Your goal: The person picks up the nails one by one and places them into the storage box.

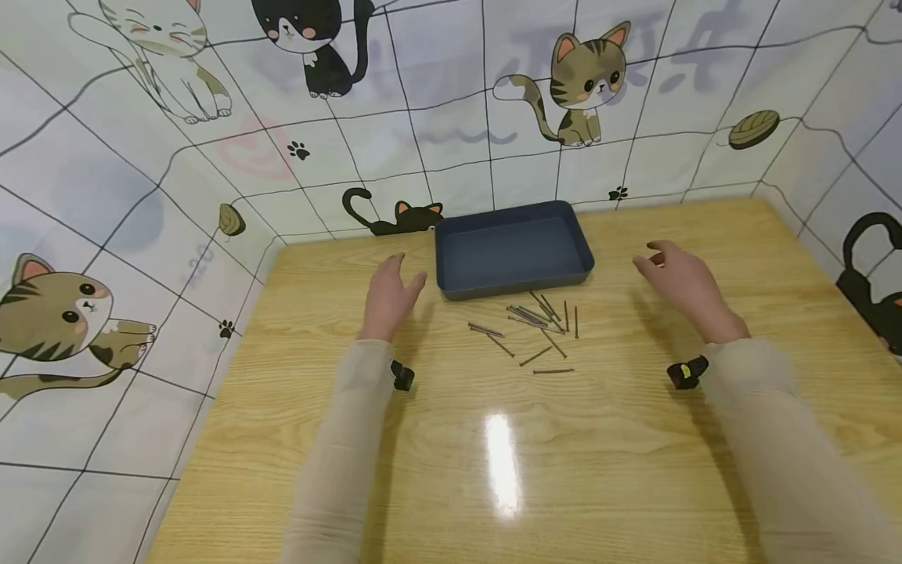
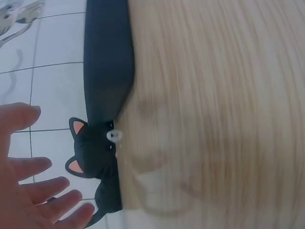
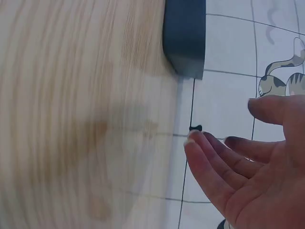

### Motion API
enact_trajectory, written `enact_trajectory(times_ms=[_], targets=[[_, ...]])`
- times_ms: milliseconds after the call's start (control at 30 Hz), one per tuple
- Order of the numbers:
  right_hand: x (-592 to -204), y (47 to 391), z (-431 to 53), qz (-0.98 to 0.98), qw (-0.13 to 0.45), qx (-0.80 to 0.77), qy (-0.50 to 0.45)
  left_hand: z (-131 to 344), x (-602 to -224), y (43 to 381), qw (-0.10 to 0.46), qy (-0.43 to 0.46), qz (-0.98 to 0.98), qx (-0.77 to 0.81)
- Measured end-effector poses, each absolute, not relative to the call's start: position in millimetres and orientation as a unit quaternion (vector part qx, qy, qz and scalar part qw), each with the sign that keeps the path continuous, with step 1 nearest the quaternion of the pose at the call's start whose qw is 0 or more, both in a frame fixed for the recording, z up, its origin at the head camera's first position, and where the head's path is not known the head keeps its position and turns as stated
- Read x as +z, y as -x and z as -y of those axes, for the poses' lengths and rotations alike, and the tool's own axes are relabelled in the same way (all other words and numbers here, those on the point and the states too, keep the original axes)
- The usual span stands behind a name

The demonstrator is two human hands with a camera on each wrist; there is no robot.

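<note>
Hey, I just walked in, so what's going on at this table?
Someone in beige sleeves is at a wood-grain table, handling nothing at this moment. The left grip is held to the left of a dark blue tray, the right grip to its right, both empty. Loose nails lie scattered on the tabletop, on the person's side of the tray, and none are in it.

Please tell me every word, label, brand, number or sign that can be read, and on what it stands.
No text reads clearly.
Left wall: small bluish marks, too faint to read.
Back wall: large bluish marks, upper right, too faint to read.
Tray and nails: none visible.
</note>
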State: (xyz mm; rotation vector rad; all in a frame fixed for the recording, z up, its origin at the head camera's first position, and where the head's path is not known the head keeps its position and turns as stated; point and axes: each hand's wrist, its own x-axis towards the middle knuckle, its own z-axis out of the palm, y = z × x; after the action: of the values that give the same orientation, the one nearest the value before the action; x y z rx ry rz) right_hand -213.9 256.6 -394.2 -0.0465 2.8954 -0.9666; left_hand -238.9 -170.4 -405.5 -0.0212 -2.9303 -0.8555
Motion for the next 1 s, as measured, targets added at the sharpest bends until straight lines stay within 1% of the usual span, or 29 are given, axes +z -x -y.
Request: enact_trajectory(times_ms=[300, 500, 767, 1000], targets=[[-418.3, 199.9, -231.6, -0.913, 0.118, -0.391, 0.003, 153.8, -425.8, 233.4, -0.008, -0.043, 0.867, -0.496], [-424.0, 189.8, -212.2, -0.894, 0.154, -0.42, 0.011, 143.8, -440.4, 233.0, -0.024, -0.04, 0.803, -0.594], [-414.6, 181.7, -182.5, -0.938, 0.129, -0.318, 0.04, 133.2, -456.1, 237.9, -0.011, -0.062, 0.737, -0.673], [-418.6, 183.1, -172.6, -0.95, 0.119, -0.285, 0.042, 127.0, -460.3, 235.4, 0.009, -0.05, 0.708, -0.704]])
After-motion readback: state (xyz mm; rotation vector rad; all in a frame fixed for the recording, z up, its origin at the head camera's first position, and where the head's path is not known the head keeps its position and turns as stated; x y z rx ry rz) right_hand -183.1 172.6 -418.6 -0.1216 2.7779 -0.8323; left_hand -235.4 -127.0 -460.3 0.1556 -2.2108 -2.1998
